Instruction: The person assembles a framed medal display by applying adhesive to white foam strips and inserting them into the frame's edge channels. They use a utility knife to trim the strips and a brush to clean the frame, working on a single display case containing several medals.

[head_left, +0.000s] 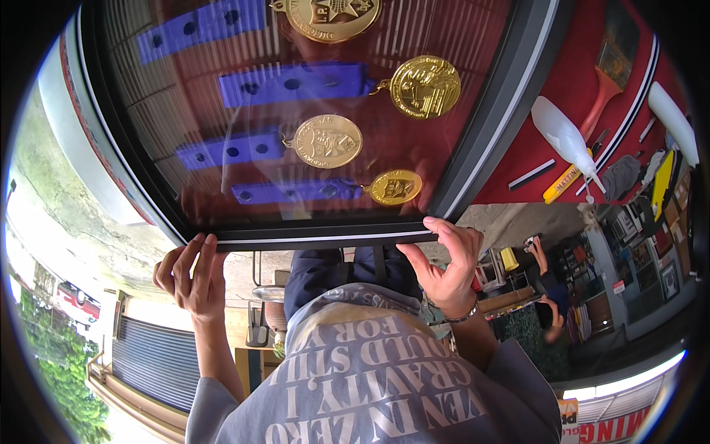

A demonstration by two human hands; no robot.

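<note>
A black display frame with a white stripe along its edges lies before me on the red tabletop. Behind its glossy clear front, several gold medals hang from folded blue ribbons on a dark red backing. My left hand has its fingers bent over the frame's near left corner; its thumb is hidden. At the near right corner, my right hand pinches the near edge, index fingertip on top and thumb against the side.
Right of the frame, the red tabletop carries a white squeeze bottle, a red-handled brush, a yellow cutter and a short black-and-white strip. Another person is farther right, near shelves. A chair stands behind my left arm.
</note>
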